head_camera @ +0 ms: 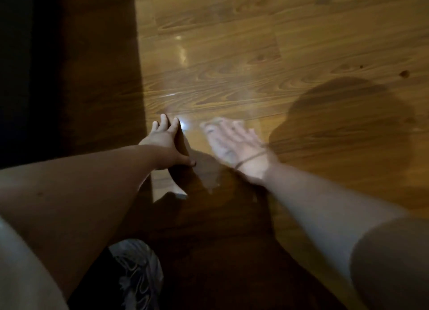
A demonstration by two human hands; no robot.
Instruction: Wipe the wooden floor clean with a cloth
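Note:
The wooden floor [255, 54] is glossy plank laminate with light glare near its middle. My left hand [166, 145] rests flat on the floor with fingers spread, at the edge of a dark shadowed strip. My right hand [236, 145] is blurred by motion, fingers straight, pressing down on a pale cloth [212, 129] whose edge shows past the fingertips. A thin band circles my right wrist. Most of the cloth is hidden beneath the hand.
A dark, shadowed zone [69, 77] covers the left side of the view. A round shadow [348, 119] lies on the floor right of my right hand. Patterned fabric [137, 270] over my knee shows at the bottom.

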